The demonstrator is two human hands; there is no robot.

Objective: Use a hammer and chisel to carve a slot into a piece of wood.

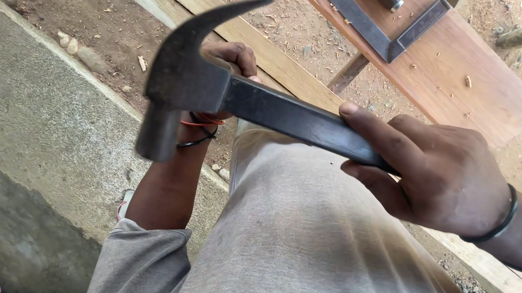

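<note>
Claw hammer sits raised above the knee, right hand clenched round its dark handle, left hand half-hidden behind the head, grip unclear; no striking visible on the plank.

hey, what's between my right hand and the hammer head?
In the head view, only the hammer's dark handle spans from the right hand to the hammer head. The left hand sits behind the head, not between.

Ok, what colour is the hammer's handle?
Dark, near-black, like the hammer head; right hand grips the handle. Head view shows it.
</note>
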